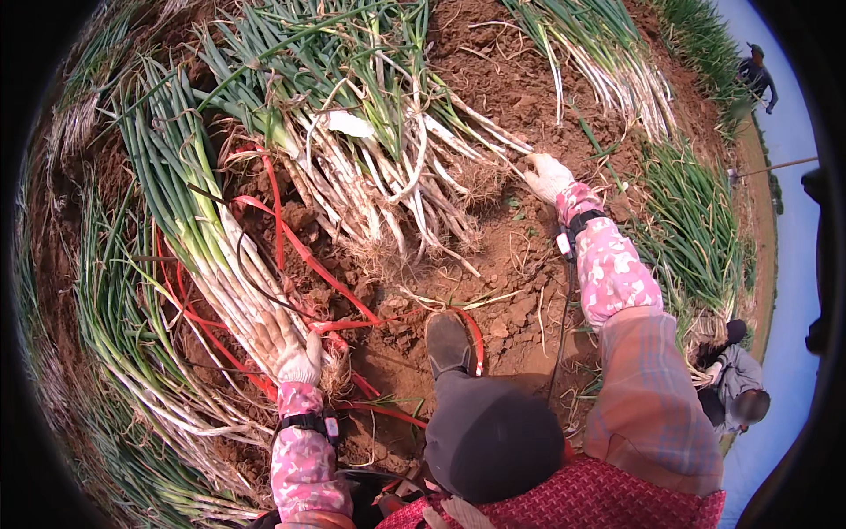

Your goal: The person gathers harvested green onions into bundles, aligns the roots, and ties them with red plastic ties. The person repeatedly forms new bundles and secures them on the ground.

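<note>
On the left lies a bundle of green onions (218, 264), white stems towards me. My left hand (301, 362), in a pale knit glove, grips it near the roots. A larger heap of green onions (370, 178) spreads across the soil ahead, its roots caked with dirt. At that heap's right edge, my gloved right hand (550, 177) has its fingers closed around the lower ends of a few thin stems. Red plastic strapping (307, 248) winds over the ground between the bundle and the heap, and some passes beneath the bundle.
My shoe (449, 340) rests on reddish-brown soil (502, 264). More green onions (152, 383) lie at lower left, and another pile (608, 73) lies at upper right. Standing plants (691, 218) line the right. One person (737, 387) bends nearby; another (755, 76) is farther off.
</note>
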Demonstrator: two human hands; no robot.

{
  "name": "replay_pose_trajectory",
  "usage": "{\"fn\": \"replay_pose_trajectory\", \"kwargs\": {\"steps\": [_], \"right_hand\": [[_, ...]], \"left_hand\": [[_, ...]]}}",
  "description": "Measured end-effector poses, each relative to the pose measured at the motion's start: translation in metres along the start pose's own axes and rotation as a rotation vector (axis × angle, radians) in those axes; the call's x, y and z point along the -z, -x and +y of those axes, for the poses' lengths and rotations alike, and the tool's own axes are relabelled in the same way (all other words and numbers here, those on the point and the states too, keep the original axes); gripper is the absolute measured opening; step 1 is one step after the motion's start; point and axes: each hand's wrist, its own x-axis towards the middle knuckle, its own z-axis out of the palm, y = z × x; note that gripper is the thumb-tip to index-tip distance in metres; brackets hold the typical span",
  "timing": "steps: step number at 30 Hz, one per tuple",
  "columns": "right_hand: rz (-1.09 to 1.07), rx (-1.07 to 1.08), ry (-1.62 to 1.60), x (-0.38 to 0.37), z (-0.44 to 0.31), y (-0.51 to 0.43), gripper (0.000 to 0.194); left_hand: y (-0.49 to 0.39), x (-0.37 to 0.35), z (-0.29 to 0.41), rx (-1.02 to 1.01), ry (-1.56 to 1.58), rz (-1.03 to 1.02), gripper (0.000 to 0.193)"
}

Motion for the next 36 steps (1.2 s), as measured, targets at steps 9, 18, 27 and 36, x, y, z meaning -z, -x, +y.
{"fn": "replay_pose_trajectory", "kwargs": {"steps": [9,18,27,36], "right_hand": [[-0.206,-0.288,-0.103,-0.059,0.007,-0.145,0.059],[-0.369,-0.181,-1.098,-0.009,-0.033,-0.008,0.027],[-0.778,-0.203,-1.045,0.01,-0.073,0.175,0.026],[-0.906,-0.264,-0.243,0.095,-0.027,0.399,0.051]], "left_hand": [[-0.003,0.001,-0.003,-0.063,-0.121,0.072,0.091],[-0.007,0.01,0.004,-0.035,-0.17,0.047,0.093],[0.0,0.011,-0.006,-0.032,0.046,-0.036,0.103],[-0.003,0.019,0.009,0.042,0.168,0.003,0.113]]}}
